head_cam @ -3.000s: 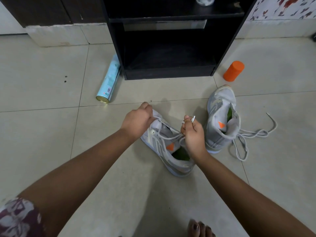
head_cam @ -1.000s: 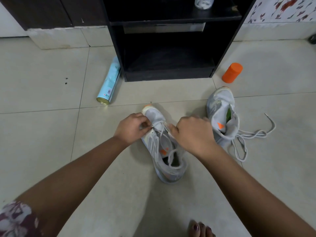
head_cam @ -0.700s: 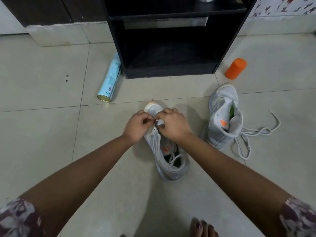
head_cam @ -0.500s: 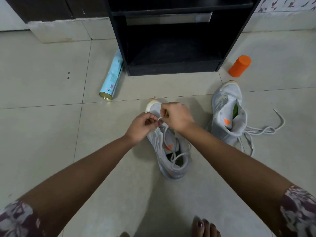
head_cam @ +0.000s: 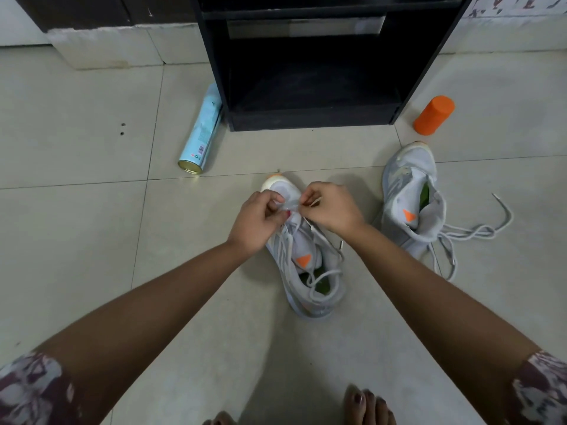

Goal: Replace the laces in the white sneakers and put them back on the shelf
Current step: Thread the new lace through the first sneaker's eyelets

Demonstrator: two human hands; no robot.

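Dim, flat indoor light w/ soft shadow on floor [head_cam: 92, 240]; edges bend, wide-angle; slight blur overall.

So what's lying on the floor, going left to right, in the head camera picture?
Blue spray can → sneaker being laced → second sneaker → loose lace end.
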